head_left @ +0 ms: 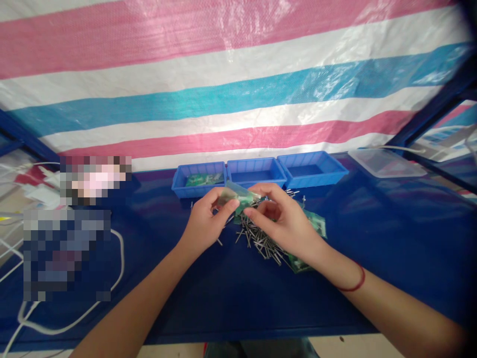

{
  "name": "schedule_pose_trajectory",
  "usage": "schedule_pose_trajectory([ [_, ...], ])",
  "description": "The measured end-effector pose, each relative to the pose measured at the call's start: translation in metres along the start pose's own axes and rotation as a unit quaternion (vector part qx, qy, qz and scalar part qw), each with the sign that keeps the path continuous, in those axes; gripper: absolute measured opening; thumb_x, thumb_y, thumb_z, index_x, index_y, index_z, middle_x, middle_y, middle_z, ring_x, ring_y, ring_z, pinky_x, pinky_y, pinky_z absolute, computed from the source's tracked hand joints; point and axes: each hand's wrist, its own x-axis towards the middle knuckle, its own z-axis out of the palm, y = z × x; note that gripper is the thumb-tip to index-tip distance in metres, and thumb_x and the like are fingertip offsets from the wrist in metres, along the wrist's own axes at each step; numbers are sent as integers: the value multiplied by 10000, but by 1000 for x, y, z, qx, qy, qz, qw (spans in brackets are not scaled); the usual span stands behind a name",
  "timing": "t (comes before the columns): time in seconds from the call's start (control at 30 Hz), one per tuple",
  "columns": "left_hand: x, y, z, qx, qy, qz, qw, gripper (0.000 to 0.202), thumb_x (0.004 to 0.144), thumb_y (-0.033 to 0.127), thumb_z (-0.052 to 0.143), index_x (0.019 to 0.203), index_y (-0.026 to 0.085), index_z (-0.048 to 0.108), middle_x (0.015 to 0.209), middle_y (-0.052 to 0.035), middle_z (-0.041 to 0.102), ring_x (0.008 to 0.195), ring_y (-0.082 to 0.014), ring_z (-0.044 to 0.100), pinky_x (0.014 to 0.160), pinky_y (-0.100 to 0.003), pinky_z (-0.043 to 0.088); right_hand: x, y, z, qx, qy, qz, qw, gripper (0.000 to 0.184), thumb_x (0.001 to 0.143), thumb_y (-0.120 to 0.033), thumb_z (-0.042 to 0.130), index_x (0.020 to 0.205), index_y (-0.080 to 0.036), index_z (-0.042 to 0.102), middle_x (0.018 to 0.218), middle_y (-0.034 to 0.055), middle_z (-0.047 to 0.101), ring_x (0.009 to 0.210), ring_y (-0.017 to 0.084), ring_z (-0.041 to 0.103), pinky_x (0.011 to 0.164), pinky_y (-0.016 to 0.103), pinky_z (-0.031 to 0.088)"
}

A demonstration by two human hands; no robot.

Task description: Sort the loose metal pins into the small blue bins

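Note:
Between my two hands is a small clear plastic bag [242,195] with a green tint, raised over the table. My left hand [208,219] pinches its left side between thumb and fingers. On the other side, the thumb and forefinger of my right hand [285,216] close on the bag's right end, where thin metal pieces show. A loose heap of metal rivets [263,241] lies beneath my hands. Green-printed plastic bags [316,223] lie beside the heap, partly hidden by my right hand and forearm.
Three blue bins stand in a row at the back: the left bin [179,186] holds green packets, beside a middle bin [257,178] and a right bin [316,169]. A translucent lid [387,164] lies at the back right. White cable [121,253] loops across the left side. A striped sheet [223,99] hangs behind.

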Motion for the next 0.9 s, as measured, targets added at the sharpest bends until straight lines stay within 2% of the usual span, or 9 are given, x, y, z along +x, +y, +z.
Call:
schedule_pose_trajectory([
  [0.13, -2, 6, -3, 73, 74, 126, 987, 83, 874, 268, 582, 911, 199, 610, 938, -46, 661, 919, -175, 606, 868, -337, 479, 1, -6, 0, 128, -49, 138, 981, 387, 866, -561, 481, 806, -182, 534, 659, -15, 522, 488, 83, 448, 424, 215, 328],
  [0.2, -3, 10, -2, 101, 53, 192, 975, 48, 879, 228, 569, 876, 208, 613, 937, -53, 669, 974, -190, 597, 919, -375, 467, 2, -7, 0, 188, -89, 201, 957, 501, 877, -623, 389, 749, -166, 549, 609, -7, 517, 463, 83, 432, 408, 213, 299],
  [0.3, -5, 16, -1, 143, 13, 244, 959, 87, 879, 179, 552, 858, 224, 624, 947, -46, 679, 1012, -193, 583, 953, -403, 448, 4, -7, 0, 246, -85, 205, 944, 376, 835, -540, 547, 775, -169, 563, 632, -18, 528, 491, 81, 444, 451, 214, 338],
  [0.4, -6, 16, -1, 148, 25, 215, 965, 142, 885, 170, 528, 963, 228, 632, 1118, -57, 633, 1086, -191, 550, 968, -394, 430, 5, -3, -2, 198, -33, 145, 969, 267, 800, -427, 646, 753, -182, 552, 622, -40, 492, 515, 83, 439, 484, 222, 364],
  [0.53, -2, 7, 0, 36, 44, 34, 998, 330, 928, 344, 468, 1222, 214, 539, 1075, -74, 629, 865, -155, 592, 731, -290, 492, 6, 3, -8, -26, 92, -37, 995, 178, 875, -340, 567, 771, -197, 553, 651, -20, 520, 572, 113, 475, 542, 260, 412],
  [0.6, 2, 3, 2, -54, 13, -84, 995, 463, 935, 500, 378, 1232, 182, 536, 913, -63, 652, 663, -128, 566, 571, -255, 457, 5, 3, -12, -156, 113, -159, 968, 72, 886, -250, 549, 877, -201, 601, 783, 28, 614, 710, 154, 558, 659, 312, 466],
  [0.7, 4, 3, 6, -186, -62, -191, 962, 647, 908, 631, 257, 1185, 140, 574, 734, -49, 632, 520, -109, 509, 465, -238, 392, 3, 3, -16, -292, 65, -308, 903, 206, 862, -130, 553, 1023, -225, 639, 995, 69, 661, 941, 213, 582, 840, 395, 469],
  [0.8, 3, 8, 7, -207, -66, -165, 962, 492, 858, 553, 494, 1136, 163, 608, 744, -34, 630, 577, -111, 540, 524, -238, 435, 2, 4, -15, -358, 27, -354, 863, 333, 845, -95, 553, 1113, -274, 633, 1108, 56, 644, 1048, 243, 550, 901, 444, 455],
  [0.9, 7, 3, -4, -128, 22, -96, 987, 357, 806, 401, 635, 1095, 194, 602, 789, -13, 636, 634, -108, 569, 606, -246, 476, 4, 4, -14, -372, 42, -343, 862, 378, 837, -108, 555, 1172, -276, 605, 1173, 69, 612, 1081, 259, 540, 919, 475, 447],
])
